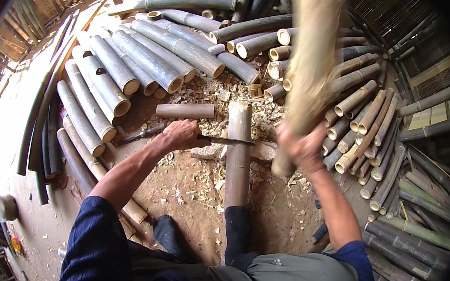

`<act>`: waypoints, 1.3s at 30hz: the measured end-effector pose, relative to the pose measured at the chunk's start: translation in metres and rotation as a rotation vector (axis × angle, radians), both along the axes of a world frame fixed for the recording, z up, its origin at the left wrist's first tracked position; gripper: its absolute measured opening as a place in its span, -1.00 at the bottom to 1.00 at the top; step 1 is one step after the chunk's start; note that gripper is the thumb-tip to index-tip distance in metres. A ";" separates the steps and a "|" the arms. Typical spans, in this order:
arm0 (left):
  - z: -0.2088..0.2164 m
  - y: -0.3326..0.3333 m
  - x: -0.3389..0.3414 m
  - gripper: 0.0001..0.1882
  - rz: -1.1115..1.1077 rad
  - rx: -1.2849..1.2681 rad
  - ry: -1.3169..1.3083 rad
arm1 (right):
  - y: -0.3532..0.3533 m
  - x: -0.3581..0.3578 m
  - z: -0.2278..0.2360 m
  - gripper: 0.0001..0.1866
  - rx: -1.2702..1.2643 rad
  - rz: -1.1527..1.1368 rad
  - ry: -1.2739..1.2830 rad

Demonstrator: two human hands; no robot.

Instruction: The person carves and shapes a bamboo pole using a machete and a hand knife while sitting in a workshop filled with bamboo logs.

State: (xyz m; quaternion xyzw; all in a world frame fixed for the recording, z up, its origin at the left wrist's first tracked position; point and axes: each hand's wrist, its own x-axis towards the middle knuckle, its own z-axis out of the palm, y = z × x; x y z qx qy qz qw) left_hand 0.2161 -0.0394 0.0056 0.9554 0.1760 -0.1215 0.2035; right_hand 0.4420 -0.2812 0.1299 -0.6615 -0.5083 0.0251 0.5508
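Observation:
A thick bamboo length point(236, 177) lies pointing away from me, its far part over a pale block point(209, 151). My left hand point(180, 134) is closed round the handle of a knife point(225, 140), whose blade crosses the bamboo from left to right. Whether the edge has entered the bamboo, I cannot tell. In my right hand point(307, 145) is the narrow end of a wooden club point(313, 51), raised upright to the right of the bamboo and blurred by motion. One dark-socked foot point(238, 229) presses on the bamboo's near part.
A short brown bamboo piece point(185, 110) lies beyond my left hand, with a dark tool point(143, 132) nearby. Cut bamboo lengths fan out left point(108, 83), at the back and right point(371, 114). Pale shavings point(199, 187) litter the earth floor. My other foot point(168, 235) stands left.

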 end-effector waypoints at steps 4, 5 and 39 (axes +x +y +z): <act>-0.007 0.012 -0.006 -0.30 -0.020 -0.033 0.088 | 0.011 -0.018 0.003 -0.30 -1.210 0.165 0.094; -0.006 0.012 -0.004 -0.31 -0.012 -0.140 0.030 | 0.016 0.004 0.023 -0.28 -1.175 0.195 -0.023; -0.026 0.039 0.005 -0.44 0.021 -0.479 0.488 | 0.003 0.004 -0.006 -0.05 -1.024 0.164 0.098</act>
